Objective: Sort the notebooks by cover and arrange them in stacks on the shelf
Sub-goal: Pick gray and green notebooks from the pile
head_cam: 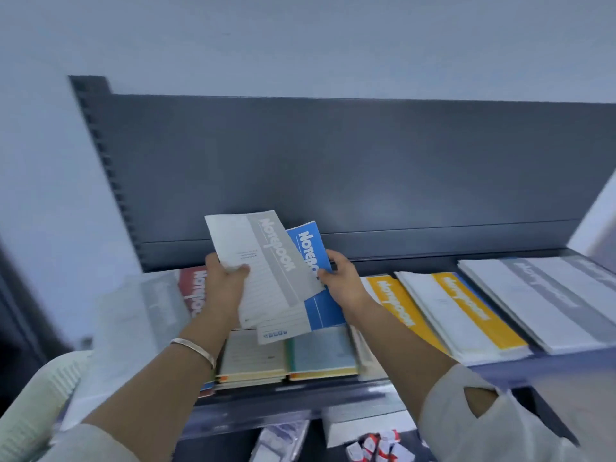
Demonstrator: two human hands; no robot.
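Ahead of me a plain, pale blue-grey wall [300, 45] fills the upper view. Against it stands a dark grey metal shelving unit. Its flat back panel [366, 155] runs right across, with a slotted upright [100, 145] at its left end. A faint sheen of light lies on the panel. The shelf [550, 366] below slants across my view, its front edge blurred. Beneath it, a lower level holds small red-and-white packets [376, 443].

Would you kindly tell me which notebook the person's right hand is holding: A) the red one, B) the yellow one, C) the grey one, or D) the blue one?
D: the right hand grips the blue notebook, while the left hand holds the grey notebook.
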